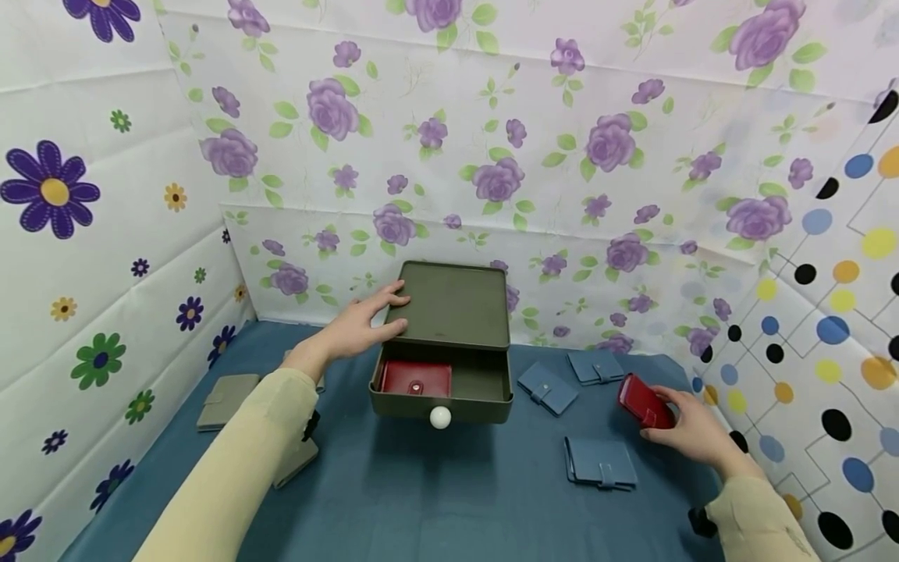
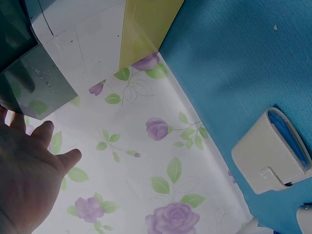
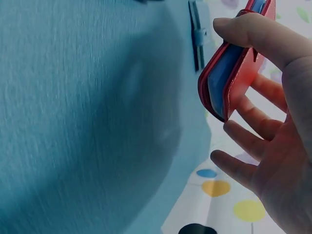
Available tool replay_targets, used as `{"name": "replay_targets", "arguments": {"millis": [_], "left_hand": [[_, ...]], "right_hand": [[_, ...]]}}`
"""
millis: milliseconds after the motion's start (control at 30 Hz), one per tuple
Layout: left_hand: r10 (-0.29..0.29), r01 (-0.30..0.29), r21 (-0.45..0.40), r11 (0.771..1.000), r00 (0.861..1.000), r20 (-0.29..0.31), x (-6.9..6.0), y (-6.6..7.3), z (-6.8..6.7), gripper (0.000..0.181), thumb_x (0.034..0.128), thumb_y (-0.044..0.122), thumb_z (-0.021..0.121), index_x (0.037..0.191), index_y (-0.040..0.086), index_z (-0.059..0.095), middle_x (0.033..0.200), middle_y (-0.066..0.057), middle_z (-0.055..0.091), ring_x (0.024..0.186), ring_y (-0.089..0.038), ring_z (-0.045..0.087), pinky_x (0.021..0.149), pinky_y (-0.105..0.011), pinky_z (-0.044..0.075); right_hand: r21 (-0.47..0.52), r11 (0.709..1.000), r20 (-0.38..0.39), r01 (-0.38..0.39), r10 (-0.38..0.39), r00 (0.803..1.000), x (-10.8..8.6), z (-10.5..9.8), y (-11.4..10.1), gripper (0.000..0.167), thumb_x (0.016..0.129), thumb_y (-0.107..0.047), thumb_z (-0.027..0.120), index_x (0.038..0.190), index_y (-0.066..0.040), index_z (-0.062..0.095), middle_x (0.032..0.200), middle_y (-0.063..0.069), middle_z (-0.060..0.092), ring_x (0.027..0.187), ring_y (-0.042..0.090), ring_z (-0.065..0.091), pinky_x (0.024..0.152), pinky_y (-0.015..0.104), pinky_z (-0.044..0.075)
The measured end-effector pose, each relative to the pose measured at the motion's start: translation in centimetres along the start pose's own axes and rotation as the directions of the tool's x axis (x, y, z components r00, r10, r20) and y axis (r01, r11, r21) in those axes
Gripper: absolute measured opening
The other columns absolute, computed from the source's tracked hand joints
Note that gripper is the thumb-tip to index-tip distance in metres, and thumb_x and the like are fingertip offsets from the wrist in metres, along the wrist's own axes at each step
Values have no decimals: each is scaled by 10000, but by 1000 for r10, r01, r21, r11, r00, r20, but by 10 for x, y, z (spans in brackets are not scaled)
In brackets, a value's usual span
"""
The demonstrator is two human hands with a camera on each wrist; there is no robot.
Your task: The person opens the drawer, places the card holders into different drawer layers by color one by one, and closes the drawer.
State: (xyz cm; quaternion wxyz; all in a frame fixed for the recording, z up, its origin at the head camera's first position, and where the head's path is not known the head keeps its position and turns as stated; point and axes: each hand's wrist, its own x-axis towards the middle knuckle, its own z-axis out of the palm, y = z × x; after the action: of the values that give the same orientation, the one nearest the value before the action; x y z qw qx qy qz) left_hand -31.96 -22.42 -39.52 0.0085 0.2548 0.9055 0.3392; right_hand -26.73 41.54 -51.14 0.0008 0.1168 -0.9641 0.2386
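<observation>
In the head view my left hand (image 1: 357, 321) rests on the left side of a dark green box (image 1: 456, 304), its fingers spread over the flat top. The box's drawer (image 1: 485, 410) is pulled out by its white knob (image 1: 440, 417). Inside the drawer, on the left, lies a red card wallet (image 1: 417, 379). At the right my right hand (image 1: 691, 429) pinches another red card wallet (image 1: 644, 400) above the table. The right wrist view shows thumb and fingers on that wallet (image 3: 239, 73), with bluish sleeves between its covers.
Blue wallets (image 1: 600, 462), (image 1: 549, 388), (image 1: 595, 367) lie right of the box. Beige wallets (image 1: 226, 402) lie to the left, partly behind my left arm. A blue cloth (image 1: 449, 499) covers the table. Patterned sheets (image 1: 492, 140) stand at the back and both sides.
</observation>
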Motion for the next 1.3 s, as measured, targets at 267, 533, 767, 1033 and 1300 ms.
{"name": "replay_targets", "arguments": {"millis": [267, 533, 767, 1033, 1300], "left_hand": [[-6, 6, 4, 1000, 1000, -2, 0, -2, 1, 617, 1109, 472, 582, 1642, 185, 463, 1796, 40, 130, 1630, -336, 172, 1239, -721, -38], [-11, 11, 0, 1000, 1000, 1, -1, -3, 1, 612, 1111, 471, 578, 1642, 188, 464, 1796, 43, 124, 1632, -331, 165, 1237, -724, -40], [-12, 12, -2, 1000, 1000, 3, -1, -2, 1, 611, 1112, 467, 579, 1642, 184, 463, 1797, 38, 122, 1635, -322, 158, 1235, -727, -38], [-1, 1, -4, 1000, 1000, 7, -1, 1, 0, 622, 1113, 476, 573, 1645, 176, 454, 1796, 36, 123, 1629, -331, 179, 1234, -731, -29], [-8, 8, 7, 1000, 1000, 13, 1, 3, -2, 623, 1114, 474, 570, 1648, 176, 449, 1797, 32, 118, 1635, -316, 158, 1244, -708, -45]], "right_hand": [[-5, 999, -44, 42, -42, 998, 0, -1, -20, 906, 836, -421, 935, 1528, -8, 520, 1373, 302, 571, 1103, 417, 610, 822, 579, 609], [18, 998, -62, 64, -63, 996, 1, -3, -46, 881, 818, -314, 960, 1532, -39, 523, 1406, 269, 547, 1162, 443, 588, 811, 572, 629], [48, 993, -62, 107, -104, 993, 2, -4, -69, 878, 812, -224, 960, 1552, -73, 513, 1445, 243, 522, 1194, 452, 567, 806, 574, 631], [73, 986, -79, 151, -146, 986, 2, -8, -98, 879, 814, -116, 947, 1572, -101, 500, 1477, 217, 506, 1205, 449, 566, 802, 571, 633], [94, 983, -62, 157, -152, 986, 2, -15, -123, 870, 834, -44, 908, 1591, -122, 487, 1514, 226, 477, 1227, 470, 566, 834, 594, 622]]}}
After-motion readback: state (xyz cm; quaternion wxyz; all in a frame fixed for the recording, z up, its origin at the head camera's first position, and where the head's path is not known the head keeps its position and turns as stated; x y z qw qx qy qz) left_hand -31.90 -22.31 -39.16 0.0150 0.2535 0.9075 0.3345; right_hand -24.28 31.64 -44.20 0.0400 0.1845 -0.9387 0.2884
